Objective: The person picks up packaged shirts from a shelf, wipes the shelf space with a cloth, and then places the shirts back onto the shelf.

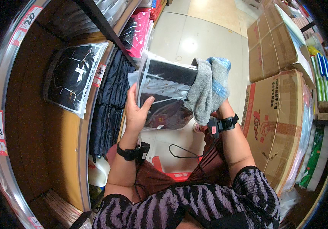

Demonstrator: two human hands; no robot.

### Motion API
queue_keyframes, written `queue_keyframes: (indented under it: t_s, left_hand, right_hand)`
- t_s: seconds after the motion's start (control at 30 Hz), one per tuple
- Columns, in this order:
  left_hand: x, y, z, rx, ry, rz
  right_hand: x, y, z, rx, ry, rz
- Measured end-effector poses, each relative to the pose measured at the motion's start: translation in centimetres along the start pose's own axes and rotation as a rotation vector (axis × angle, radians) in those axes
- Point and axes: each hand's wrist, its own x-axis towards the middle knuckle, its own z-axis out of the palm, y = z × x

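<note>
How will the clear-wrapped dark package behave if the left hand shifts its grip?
The package is probably slippery, since its clear plastic wrap shines. It may flex only a little, as it looks nearly flat beyond the left hand gripping one edge. It seems unlikely to roll, being flat and rectangular.

On the tan shelf board (67,164) at the left, a black item in a clear bag (69,78) was laid flat. Lower down, folded black goods (108,101) were stacked. On the pale tiled floor (167,32), large cardboard cartons (274,122) were stood along the right side.
</note>
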Motion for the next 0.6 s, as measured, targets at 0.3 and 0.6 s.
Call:
queue_keyframes:
  t_s: [0.3,0.6]
  left_hand:
    - [-0.6,0.3,1.4,-0.411,-0.156,-0.236]
    - [0.8,-0.5,-1.4,-0.939,-0.134,-0.521]
  right_hand:
    - [-0.1,-5.8,0.8,-0.161,-0.024,-0.045]
    - [-2.0,-6.0,5.7,0.272,-0.225,-0.118]
